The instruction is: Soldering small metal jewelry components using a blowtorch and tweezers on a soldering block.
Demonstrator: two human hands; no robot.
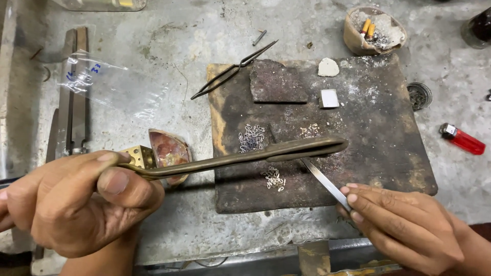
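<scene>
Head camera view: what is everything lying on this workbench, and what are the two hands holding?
Soldering board: one, charred brown, centre of bench.
Small metal links: three little heaps, silvery, on the board.
Dark slab: one, on the board's top edge.
White block: one, on the board.
Black tweezers: one, left of the slab.
Lighter: one, red, right of the board.
Bowl of ash: one, top right.
Shell dish: one, reddish, left of the board.
Plastic bag: one, clear, left.
Left hand: holds a brass blowpipe.
Right hand: holds steel tweezers.
</scene>
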